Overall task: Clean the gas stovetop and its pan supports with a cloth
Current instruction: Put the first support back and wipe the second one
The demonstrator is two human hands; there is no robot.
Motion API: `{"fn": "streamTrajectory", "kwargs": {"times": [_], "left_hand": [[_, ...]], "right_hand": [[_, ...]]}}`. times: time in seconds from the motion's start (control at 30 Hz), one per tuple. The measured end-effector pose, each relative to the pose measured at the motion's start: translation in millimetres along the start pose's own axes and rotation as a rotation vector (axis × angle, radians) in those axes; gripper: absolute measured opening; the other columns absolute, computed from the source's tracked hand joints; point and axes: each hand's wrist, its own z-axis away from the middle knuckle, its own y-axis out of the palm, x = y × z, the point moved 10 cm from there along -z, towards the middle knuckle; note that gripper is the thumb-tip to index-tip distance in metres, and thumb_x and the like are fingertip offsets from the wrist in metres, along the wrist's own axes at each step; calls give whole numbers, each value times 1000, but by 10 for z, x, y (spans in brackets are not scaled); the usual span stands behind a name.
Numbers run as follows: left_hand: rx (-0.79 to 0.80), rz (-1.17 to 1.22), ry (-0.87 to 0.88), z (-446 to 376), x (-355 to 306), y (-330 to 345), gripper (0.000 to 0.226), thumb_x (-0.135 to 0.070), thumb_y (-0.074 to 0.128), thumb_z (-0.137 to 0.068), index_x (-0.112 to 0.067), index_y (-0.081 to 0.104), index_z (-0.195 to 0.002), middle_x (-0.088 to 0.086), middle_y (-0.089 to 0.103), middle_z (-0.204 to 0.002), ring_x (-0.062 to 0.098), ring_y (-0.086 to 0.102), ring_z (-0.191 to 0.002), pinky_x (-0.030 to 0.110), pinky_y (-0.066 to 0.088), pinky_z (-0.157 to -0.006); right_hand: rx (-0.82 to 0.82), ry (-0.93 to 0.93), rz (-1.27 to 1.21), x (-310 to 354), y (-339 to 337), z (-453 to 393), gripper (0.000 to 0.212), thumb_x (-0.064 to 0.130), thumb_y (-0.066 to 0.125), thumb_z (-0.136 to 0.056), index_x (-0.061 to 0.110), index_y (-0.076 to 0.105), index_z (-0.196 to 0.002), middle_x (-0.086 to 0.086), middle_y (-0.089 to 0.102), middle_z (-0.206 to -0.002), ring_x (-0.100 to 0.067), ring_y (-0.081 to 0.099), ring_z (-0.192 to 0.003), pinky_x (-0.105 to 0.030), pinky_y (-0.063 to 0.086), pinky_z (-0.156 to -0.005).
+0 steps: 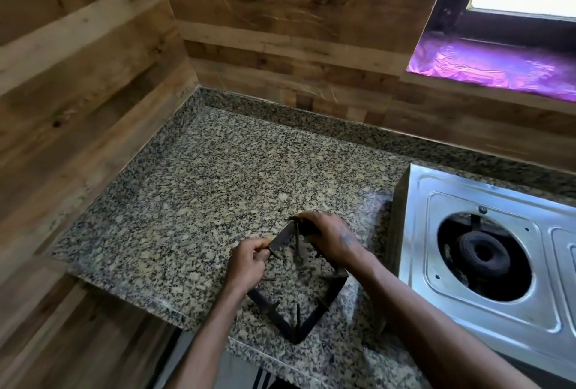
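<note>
A black square pan support (321, 304) lies on the speckled granite counter (193, 201), left of the steel gas stove (486, 264). My left hand (247, 259) grips its left corner, fingers curled round the bar. My right hand (328, 237) holds the far corner, curled over the metal. The stove's left burner (486, 254) sits bare in its round opening, with no support over it. No cloth shows in the head view.
Wood-panelled walls close off the counter on the left and at the back. A window with a purple-lined sill (498, 64) is at upper right. The counter's front edge (174, 307) runs just below my forearms.
</note>
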Motion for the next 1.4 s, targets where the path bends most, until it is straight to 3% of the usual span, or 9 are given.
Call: {"fn": "streamTrajectory", "kwargs": {"times": [0.07, 0.17, 0.23, 0.33, 0.43, 0.67, 0.87, 1.2, 1.4], "left_hand": [[-9, 19, -23, 12, 80, -7, 30, -1, 56, -95, -10, 62, -123, 0, 59, -129, 1, 58, -87, 14, 55, -66], [-32, 108, -78, 23, 217, -76, 31, 0, 53, -96, -8, 60, -125, -3, 58, -122, 3, 59, -78, 10, 47, -51], [-63, 218, -144, 12, 364, -158, 31, -1, 53, -96, -9, 60, -125, 4, 64, -113, 15, 65, -77, 18, 53, -56], [-87, 402, -211, 45, 471, -222, 30, -2, 56, -94, -8, 60, -124, 10, 67, -104, 23, 63, -74, 40, 58, -72], [-103, 511, -207, 61, 399, -221, 25, -2, 58, -94, -10, 63, -117, 10, 68, -100, 20, 60, -69, 34, 55, -62], [-168, 666, -173, 62, 161, -356, 21, -3, 61, -93, -11, 66, -111, 12, 68, -100, 17, 59, -66, 28, 50, -57], [-194, 772, -126, 88, -122, -511, 19, 1, 59, -93, -9, 66, -107, 7, 67, -90, 16, 56, -60, 21, 51, -48], [-167, 768, 53, 281, -611, -505, 18, -3, 55, -96, -11, 67, -107, 5, 66, -90, 15, 56, -60, 21, 51, -52], [60, 881, 29, 328, -640, -307, 31, -25, 38, -104, -23, 56, -128, 7, 64, -116, 24, 60, -99, 44, 51, -84]], "right_hand": [[51, 149, 48, -371, 71, 148, 17, 21, 68, -93, 21, 67, -110, 3, 73, -102, -7, 69, -87, -23, 59, -79], [65, 297, 66, -704, -2, 358, 16, 22, 71, -90, 22, 71, -106, 1, 74, -102, -11, 70, -89, -17, 53, -73], [-49, 336, -63, -679, -199, 368, 16, 20, 71, -92, 18, 71, -107, 1, 75, -102, -7, 71, -81, -15, 53, -67], [-136, 362, -277, -571, -344, 304, 39, 19, 69, -93, 16, 61, -131, -1, 70, -120, -14, 70, -100, -33, 59, -87], [-27, 419, -532, -495, -154, 293, 47, 12, 64, -95, 17, 54, -141, -11, 63, -133, -20, 69, -105, -41, 59, -91], [-357, 604, -1039, -532, -150, 479, 47, 10, 60, -98, 9, 47, -144, -12, 63, -129, -24, 67, -108, -39, 56, -94], [-387, 605, -1096, -497, -250, 603, 26, 13, 64, -96, 7, 63, -121, -10, 73, -105, -22, 73, -92, -28, 58, -74], [-331, 390, -1041, -319, -907, 411, 36, 13, 78, -85, 10, 63, -118, -18, 69, -113, -31, 72, -98, -51, 59, -87], [-264, 212, -890, 109, -1268, 407, 35, 8, 79, -83, 15, 63, -114, -12, 72, -102, -25, 75, -86, -45, 63, -71]]}}
